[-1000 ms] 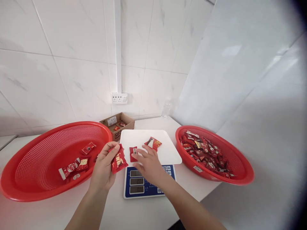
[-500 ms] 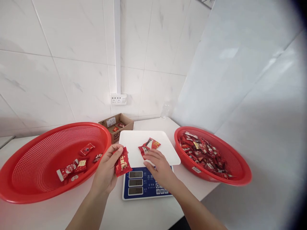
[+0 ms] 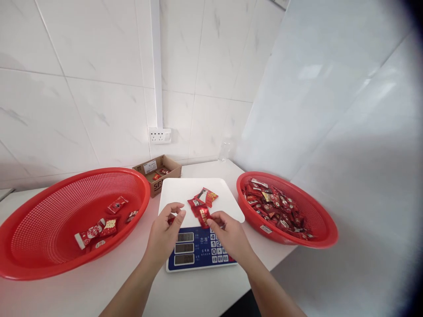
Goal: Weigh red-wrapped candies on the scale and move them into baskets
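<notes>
A blue digital scale (image 3: 211, 257) with a white weighing plate (image 3: 181, 190) stands in the middle of the white counter. Two red snack packets (image 3: 207, 195) lie on the plate. My left hand (image 3: 164, 235) hovers at the plate's front edge, fingers curled, with a sliver of a red packet (image 3: 170, 219) showing between them. My right hand (image 3: 231, 235) is beside it, thumb and fingers pinching another red packet (image 3: 203, 215) over the plate's front edge.
A large red mesh basket (image 3: 29, 268) at the left holds several packets. A smaller red basket (image 3: 322, 240) at the right is heaped with them. A cardboard box (image 3: 168, 169), a wall socket (image 3: 159, 135) and a clear bottle (image 3: 225, 150) are behind. Tiled walls close in.
My left hand moved right to the plate's front edge, and its packet is now mostly hidden. My right hand drew back from the plate, pinching a red packet.
</notes>
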`<state>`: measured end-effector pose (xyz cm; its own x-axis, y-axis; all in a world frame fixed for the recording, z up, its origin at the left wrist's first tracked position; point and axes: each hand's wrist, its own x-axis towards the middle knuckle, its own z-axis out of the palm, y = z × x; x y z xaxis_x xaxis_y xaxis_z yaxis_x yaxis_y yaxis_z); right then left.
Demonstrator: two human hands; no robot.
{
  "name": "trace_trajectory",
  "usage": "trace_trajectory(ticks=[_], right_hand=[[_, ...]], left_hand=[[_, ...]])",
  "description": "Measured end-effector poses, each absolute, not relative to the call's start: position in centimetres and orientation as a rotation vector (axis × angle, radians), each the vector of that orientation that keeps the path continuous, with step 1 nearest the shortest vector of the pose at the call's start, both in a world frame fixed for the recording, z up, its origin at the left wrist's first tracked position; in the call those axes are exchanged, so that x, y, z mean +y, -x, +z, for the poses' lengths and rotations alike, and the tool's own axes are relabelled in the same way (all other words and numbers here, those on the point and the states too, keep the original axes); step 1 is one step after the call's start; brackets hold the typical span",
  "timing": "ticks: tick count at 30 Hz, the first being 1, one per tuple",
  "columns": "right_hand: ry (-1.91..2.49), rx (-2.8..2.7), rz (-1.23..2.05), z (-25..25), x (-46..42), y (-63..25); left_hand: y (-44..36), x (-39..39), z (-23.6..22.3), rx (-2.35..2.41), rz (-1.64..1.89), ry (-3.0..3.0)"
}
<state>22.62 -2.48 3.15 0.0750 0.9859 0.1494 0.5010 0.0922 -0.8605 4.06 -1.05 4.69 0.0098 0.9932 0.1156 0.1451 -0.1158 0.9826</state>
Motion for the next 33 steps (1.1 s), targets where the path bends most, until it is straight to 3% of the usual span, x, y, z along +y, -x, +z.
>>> trace_trajectory(ticks=[3, 8, 16, 19, 26, 33], right_hand=[[1.765, -1.573, 0.441, 3.4, -1.8, -25.1], [2.100, -1.587, 0.251, 3.6, -0.8, -26.9], [2.032, -1.730, 0.048, 2.7, -0.7, -25.7], [1.805, -1.779, 0.195, 2.9, -2.0, -23.8], [1.285, -1.800, 0.995, 3.4, -5.2, -18.4], [1.169, -1.643, 1.072, 3.2, -4.9, -17.7]], left_hand=[[-3.5, -0.5, 4.6, 1.201, 1.236, -1.235], [-3.1, 0.2, 4.5, 1.032, 1.318, -0.933], [-3.0, -0.2, 4.3, 1.028, 1.366, -0.934], [-3.5, -0.7, 4.3, 1.128, 1.310, -1.057], [-5.3, -2.2, 3.8, 1.178, 1.226, -1.249], [-6.2, -3.4, 3.3, 1.199, 1.315, -1.257]])
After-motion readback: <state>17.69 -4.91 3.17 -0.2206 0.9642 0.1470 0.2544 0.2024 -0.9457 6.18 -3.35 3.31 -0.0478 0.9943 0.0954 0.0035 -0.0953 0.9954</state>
